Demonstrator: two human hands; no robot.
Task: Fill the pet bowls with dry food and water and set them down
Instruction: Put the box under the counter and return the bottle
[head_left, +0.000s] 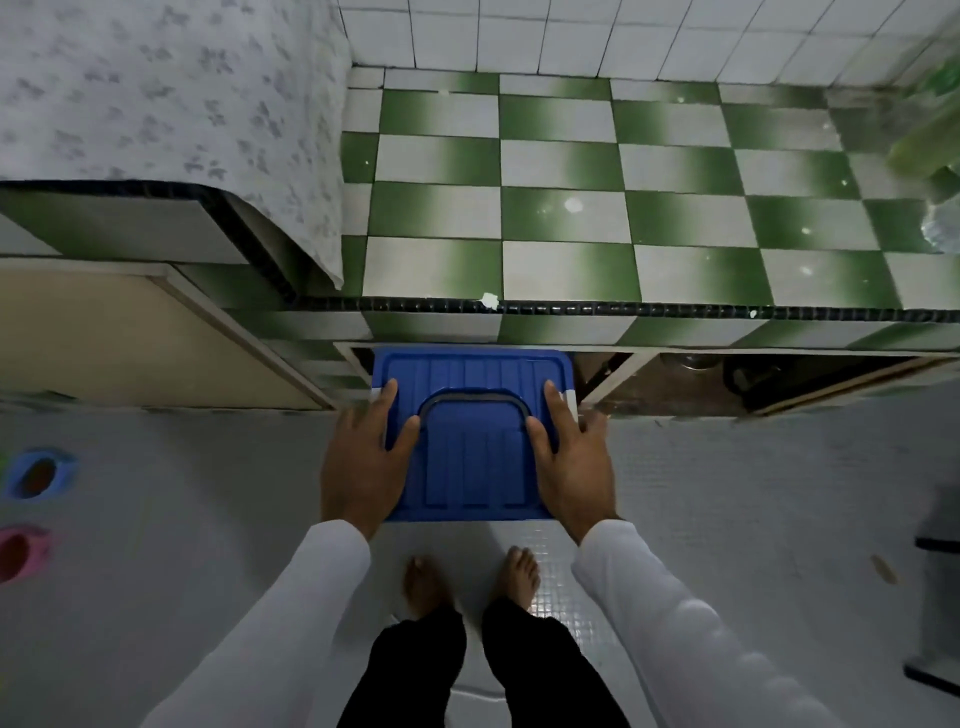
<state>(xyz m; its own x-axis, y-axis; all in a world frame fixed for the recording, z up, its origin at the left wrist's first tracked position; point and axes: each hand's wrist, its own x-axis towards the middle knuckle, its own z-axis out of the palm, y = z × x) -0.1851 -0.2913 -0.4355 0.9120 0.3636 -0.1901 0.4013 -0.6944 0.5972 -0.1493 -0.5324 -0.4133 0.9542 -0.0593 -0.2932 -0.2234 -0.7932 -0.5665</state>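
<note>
Green-and-white checkered countertop (566, 218), patterned cloth (171, 104)

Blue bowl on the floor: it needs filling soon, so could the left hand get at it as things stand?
Probably not right away: the left hand holds the blue container along with the right hand. Open floor lies toward the blue bowl.
</note>
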